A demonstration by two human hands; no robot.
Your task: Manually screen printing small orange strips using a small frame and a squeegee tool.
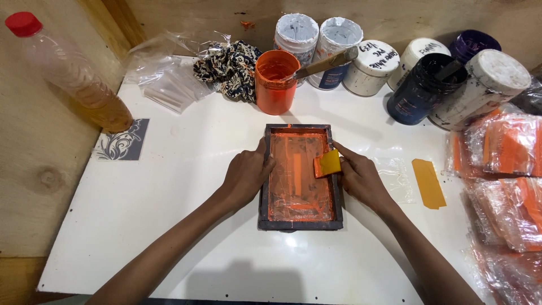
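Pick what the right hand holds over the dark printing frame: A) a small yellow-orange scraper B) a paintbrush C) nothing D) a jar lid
A: the right hand pinches a small yellow-orange scraper at the right edge of the ink-covered printing frame, while the left hand presses on the frame's left rail.

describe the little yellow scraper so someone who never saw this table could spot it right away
On the white table, find the dark rectangular frame with an orange-stained screen at the centre. The small yellow flat plastic scraper is pinched in the right hand over the frame's right edge; unlike the longer orange-yellow strip lying farther right, it is squarish and held.
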